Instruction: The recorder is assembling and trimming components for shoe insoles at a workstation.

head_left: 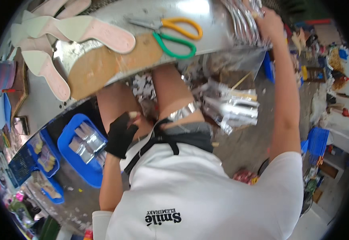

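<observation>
Scissors [158, 29] on surface [216, 26]. Right of scissors: row of silver strips [243, 22], right hand [269, 27] at outer edge, fingers touching; gripping or not, cannot tell. Black-gloved left hand [121, 134] on near side of scissors, fingers curled; holding anything, cannot tell.

We see glossy, foil-like silver strips [242, 22], our matt black cloth glove [119, 138], a shiny metal tabletop [214, 34], matt insoles [114, 39], smooth plastic-looking scissor handles [167, 23], a blue plastic basin [64, 138]
</observation>
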Motion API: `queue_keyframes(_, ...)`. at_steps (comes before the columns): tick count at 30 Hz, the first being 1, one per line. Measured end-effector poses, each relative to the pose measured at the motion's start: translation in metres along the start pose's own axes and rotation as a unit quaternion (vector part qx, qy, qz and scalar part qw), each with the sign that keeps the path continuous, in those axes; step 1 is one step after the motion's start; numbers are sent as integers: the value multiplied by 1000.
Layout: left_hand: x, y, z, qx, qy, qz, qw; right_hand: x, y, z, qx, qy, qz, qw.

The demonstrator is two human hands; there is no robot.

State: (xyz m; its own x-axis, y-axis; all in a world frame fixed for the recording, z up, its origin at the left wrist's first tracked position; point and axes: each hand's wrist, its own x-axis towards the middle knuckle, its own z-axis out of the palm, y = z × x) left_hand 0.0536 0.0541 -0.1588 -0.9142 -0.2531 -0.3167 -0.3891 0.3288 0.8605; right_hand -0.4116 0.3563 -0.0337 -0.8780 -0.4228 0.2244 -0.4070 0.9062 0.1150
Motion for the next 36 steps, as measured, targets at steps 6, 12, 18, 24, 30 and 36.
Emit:
queue_keyframes(6, 13, -17, 48, 144, 18, 106, 984, -80, -13, -37, 432, 221, 7, 874)
queue_keyframes(12, 25, 22, 52, 166, -91, -52, 980, -227, -56, 78, 663, -247, 139, 693)
queue_keyframes(18, 58, 108, 34, 170, 51, 94, 980, -313, -81, 296, 579, -371, 296, 663)
queue_keyframes(24, 157, 156, 35, 286, 165, 325, 886, -265, -160, 381, 404, -347, 101, 840)
queue_keyframes(30, 191, 153, 55, 293, 165, 362, 869, -335, -164, 469, 336, -558, -99, 753)
queue_keyframes(36, 188, 149, 53, 279, 186, 363, 869, -303, -136, 416, 414, -331, 139, 836)
